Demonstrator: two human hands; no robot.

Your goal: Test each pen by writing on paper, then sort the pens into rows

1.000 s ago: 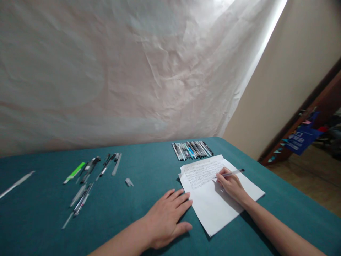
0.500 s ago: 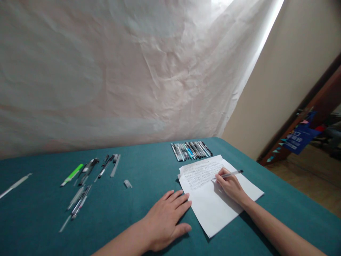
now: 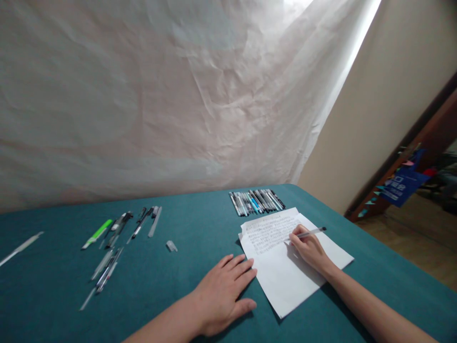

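Observation:
My right hand (image 3: 310,248) is closed around a pen (image 3: 312,233) with a clear barrel and a dark end. The pen slants over a stack of white paper (image 3: 285,286), its tip close to the last of several handwritten lines on the upper half. My left hand (image 3: 226,293) lies flat on the green tablecloth with fingers spread, holding nothing. Its fingertips reach the left edge of the paper. Just beyond the sheets, a tidy row of pens (image 3: 255,202) lies side by side, mostly black, grey and clear, with a blue one among them.
Loose pens (image 3: 107,271) and a bright green pen (image 3: 98,233) lie scattered at the left. A small clear cap-like piece (image 3: 172,246) sits between them and my left hand. A white stick-like item (image 3: 21,247) is at the far left. Behind the table hangs a pale sheet (image 3: 178,105).

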